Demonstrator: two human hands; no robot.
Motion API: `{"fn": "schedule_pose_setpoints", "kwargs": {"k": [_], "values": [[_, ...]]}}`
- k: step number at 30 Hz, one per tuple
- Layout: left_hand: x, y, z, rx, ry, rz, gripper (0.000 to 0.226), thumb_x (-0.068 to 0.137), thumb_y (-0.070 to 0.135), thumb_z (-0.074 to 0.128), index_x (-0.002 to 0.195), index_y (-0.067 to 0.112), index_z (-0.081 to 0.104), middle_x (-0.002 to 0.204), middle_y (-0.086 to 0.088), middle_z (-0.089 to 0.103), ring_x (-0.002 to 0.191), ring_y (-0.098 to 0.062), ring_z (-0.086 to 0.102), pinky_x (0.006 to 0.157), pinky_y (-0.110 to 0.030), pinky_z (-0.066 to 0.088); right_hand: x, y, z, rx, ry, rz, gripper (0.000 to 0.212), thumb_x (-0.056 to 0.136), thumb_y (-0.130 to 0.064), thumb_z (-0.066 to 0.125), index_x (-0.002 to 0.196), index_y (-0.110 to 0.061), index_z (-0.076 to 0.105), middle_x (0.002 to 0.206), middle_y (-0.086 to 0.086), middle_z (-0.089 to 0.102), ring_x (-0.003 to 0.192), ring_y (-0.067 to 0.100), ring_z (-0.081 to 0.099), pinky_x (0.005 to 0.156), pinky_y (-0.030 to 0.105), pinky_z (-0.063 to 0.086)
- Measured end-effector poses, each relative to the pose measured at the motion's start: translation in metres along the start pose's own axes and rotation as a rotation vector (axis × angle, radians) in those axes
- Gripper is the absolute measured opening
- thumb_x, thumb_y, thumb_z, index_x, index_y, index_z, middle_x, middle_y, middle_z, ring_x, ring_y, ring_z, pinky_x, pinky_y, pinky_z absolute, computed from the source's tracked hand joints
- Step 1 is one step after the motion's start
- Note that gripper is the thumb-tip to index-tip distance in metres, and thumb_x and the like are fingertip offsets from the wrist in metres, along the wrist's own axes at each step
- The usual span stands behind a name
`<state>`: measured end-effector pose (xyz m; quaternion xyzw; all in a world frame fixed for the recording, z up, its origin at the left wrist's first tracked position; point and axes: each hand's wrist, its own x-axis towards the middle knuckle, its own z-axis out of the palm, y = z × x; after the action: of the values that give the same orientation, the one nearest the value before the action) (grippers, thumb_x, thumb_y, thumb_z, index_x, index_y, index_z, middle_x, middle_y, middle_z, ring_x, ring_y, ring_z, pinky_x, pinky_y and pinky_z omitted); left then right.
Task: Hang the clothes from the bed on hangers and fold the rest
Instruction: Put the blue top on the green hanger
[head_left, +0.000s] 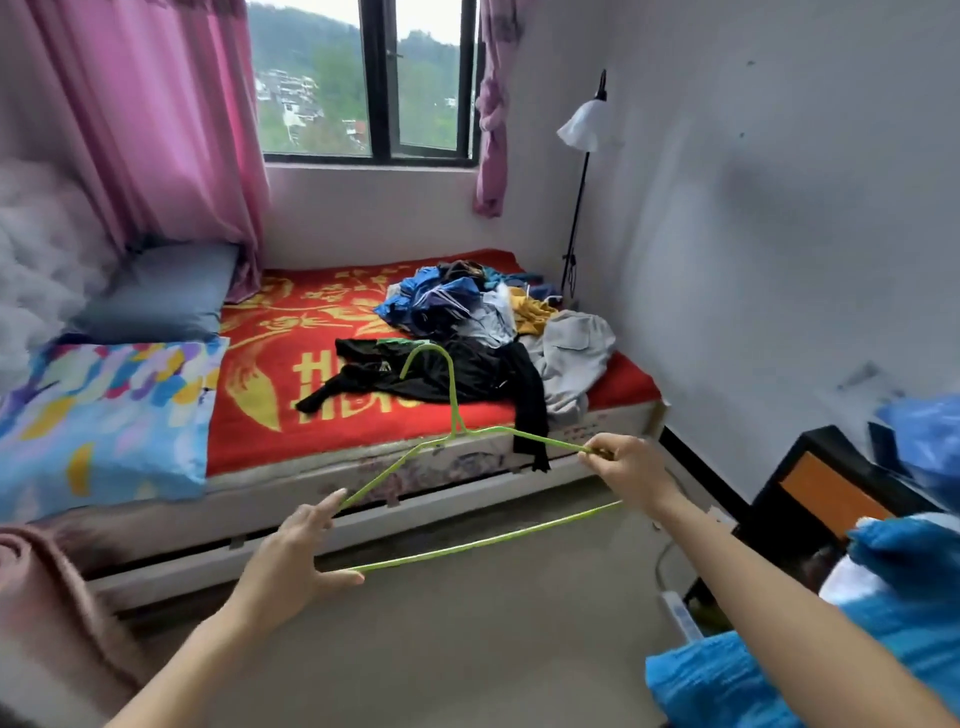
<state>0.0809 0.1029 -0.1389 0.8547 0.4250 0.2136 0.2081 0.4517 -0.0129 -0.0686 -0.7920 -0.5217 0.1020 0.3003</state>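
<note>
A thin green wire hanger (451, 415) is held out in front of the bed, hook pointing up. My left hand (298, 545) holds its left corner between thumb and fingers. My right hand (623, 467) pinches its right corner. On the red and gold bedspread (270, 374) lies a heap of clothes (467, 306): blue, dark and yellow pieces at the back, a black garment (441, 374) spread in front with a sleeve hanging over the mattress edge, and a grey garment (576, 353) at the right.
A blue pillow (161, 291) and a patterned quilt (104, 415) lie at the bed's left. A floor lamp (584, 156) stands in the far right corner. Blue bags (779, 675) and a black and orange cabinet (831, 488) crowd the right. Pink fabric (47, 587) sits lower left.
</note>
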Motion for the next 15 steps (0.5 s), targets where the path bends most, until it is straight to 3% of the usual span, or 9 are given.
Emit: {"fn": "schedule_pose_setpoints", "kwargs": {"k": [2,4,8,11,15], "values": [[0.016,0.004,0.016,-0.138,-0.09,-0.102,0.074,0.07,0.03,0.081,0.135,0.02,0.047,0.09,0.007,0.055,0.079,-0.013,0.056,0.079,-0.033,0.047,-0.003,0.016,-0.002,0.063,-0.006,0.034,0.014,0.087,-0.017,0.064,0.073,-0.019,0.064,0.056,-0.012,0.05,0.06,0.009,0.045,0.053,0.018,0.03],[0.033,0.009,0.029,-0.19,-0.095,-0.143,0.045,0.082,0.029,0.07,0.124,0.017,0.056,0.084,0.01,0.059,0.075,-0.009,0.058,0.072,-0.03,0.048,-0.006,0.027,0.001,0.098,-0.019,0.06,0.01,0.087,-0.016,0.066,0.078,-0.015,0.069,0.059,-0.011,0.052,0.061,0.01,0.046,0.056,0.02,0.03],[0.082,0.039,0.057,-0.208,-0.172,-0.041,0.022,0.087,0.024,0.065,0.109,0.021,0.059,0.075,0.01,0.06,0.064,-0.005,0.054,0.062,-0.02,0.042,-0.016,0.046,0.005,0.161,-0.039,0.11,0.009,0.086,-0.008,0.065,0.087,-0.004,0.073,0.066,0.0,0.056,0.067,0.017,0.047,0.063,0.029,0.035],[0.116,0.076,0.08,-0.375,-0.253,0.051,0.003,0.089,0.02,0.062,0.091,0.023,0.062,0.066,0.006,0.059,0.059,-0.013,0.05,0.061,-0.024,0.041,-0.023,0.051,0.004,0.098,-0.063,0.106,0.013,0.087,-0.011,0.065,0.093,-0.003,0.073,0.078,0.003,0.066,0.077,0.02,0.058,0.074,0.036,0.046],[0.162,0.115,0.121,-0.572,-0.389,0.049,0.032,0.094,0.028,0.052,0.069,0.014,0.066,0.041,0.006,0.04,0.044,-0.015,0.033,0.055,-0.029,0.031,-0.029,0.053,-0.009,-0.046,-0.074,0.156,0.018,0.089,-0.017,0.062,0.099,-0.006,0.072,0.094,0.011,0.07,0.086,0.02,0.062,0.081,0.034,0.047]]}}
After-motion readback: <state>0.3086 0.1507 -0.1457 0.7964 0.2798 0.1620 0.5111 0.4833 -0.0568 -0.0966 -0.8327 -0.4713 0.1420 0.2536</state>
